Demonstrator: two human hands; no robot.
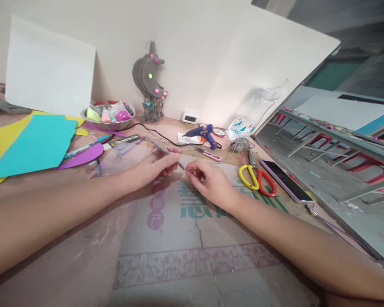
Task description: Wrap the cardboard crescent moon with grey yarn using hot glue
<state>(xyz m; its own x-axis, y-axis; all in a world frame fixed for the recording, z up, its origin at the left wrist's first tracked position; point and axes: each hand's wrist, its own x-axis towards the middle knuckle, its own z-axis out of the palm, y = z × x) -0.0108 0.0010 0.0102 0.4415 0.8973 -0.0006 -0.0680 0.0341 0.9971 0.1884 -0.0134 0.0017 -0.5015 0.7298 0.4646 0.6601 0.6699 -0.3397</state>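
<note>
My left hand (pixel 161 164) is closed around a thin grey stick-like piece (pixel 158 146), which slants from upper left down to the right and looks wrapped in yarn. At its lower right end, the thumb and fingertips of my right hand (pixel 209 179) pinch together on what looks like grey yarn. A loose strand of grey yarn (pixel 199 232) runs down over the clear sheet (pixel 166 238) below my hands. Behind my right hand lies a ball of grey yarn (pixel 240 145). Scissors (pixel 257 179) with one yellow and one red handle rest to its right.
A blue glue gun (pixel 205 134), a pink craft knife (pixel 208 154) and a small clock (pixel 190 117) are ahead. A phone (pixel 286 181) lies right, near the table edge. Coloured sheets (pixel 35 145) and a bowl (pixel 110 125) sit left. A moon ornament (pixel 151 76) and plastic jar (pixel 251 111) stand behind.
</note>
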